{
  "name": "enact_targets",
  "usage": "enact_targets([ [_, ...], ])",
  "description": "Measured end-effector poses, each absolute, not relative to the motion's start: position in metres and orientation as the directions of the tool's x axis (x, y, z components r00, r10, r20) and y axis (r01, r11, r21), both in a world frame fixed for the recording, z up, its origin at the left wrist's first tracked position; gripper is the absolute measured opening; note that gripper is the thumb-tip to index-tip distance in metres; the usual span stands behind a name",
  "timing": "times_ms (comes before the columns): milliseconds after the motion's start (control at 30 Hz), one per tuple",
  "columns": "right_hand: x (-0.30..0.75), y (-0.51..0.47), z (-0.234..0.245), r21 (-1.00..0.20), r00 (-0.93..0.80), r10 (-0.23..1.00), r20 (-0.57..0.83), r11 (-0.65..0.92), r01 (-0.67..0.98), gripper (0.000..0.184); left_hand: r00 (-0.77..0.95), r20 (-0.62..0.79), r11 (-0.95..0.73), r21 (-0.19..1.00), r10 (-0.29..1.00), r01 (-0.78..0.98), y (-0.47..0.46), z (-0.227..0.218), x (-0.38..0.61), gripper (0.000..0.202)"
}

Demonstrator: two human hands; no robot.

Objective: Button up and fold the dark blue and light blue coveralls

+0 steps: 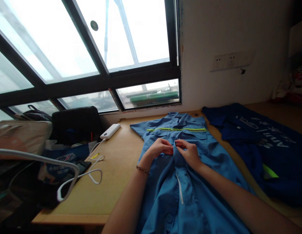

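A light blue work shirt (165, 195) with a yellow-green reflective stripe lies flat on the wooden table (111, 182), collar toward the window. My left hand (159, 148) and my right hand (188, 152) meet at the shirt's front placket in the middle of the chest. Both hands have their fingers curled and pinching the placket fabric, thumbs and fingertips nearly touching each other. A beaded bracelet sits on my left wrist. The lower part of the placket hangs open, showing a white inner strip.
A dark blue garment (268, 146) with white lettering lies to the right. A white power bank (110, 131) with a white cable (94, 169) sits at the left. Bags (75, 125) and a white hanger (50, 162) crowd the left edge. Window and wall sockets (229, 60) stand behind.
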State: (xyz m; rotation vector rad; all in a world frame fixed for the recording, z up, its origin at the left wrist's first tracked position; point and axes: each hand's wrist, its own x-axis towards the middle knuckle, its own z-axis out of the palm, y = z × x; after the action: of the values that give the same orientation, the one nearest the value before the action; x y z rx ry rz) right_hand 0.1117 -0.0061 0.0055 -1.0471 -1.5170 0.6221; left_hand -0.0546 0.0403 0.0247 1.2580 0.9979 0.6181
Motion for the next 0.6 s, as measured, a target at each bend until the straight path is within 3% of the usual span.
enact_targets([
  [267,0.112,-0.004,0.005,-0.835,0.030,0.874,0.485,0.453,0.313,0.014,0.489,-0.282,0.278,0.957,0.826,0.082,0.036,0.029,-0.050,0.033],
  [600,0.108,-0.006,-0.008,-0.720,-0.001,0.853,0.522,0.441,0.535,0.015,0.426,-0.344,0.314,0.939,0.836,0.143,0.029,0.031,-0.036,0.037],
])
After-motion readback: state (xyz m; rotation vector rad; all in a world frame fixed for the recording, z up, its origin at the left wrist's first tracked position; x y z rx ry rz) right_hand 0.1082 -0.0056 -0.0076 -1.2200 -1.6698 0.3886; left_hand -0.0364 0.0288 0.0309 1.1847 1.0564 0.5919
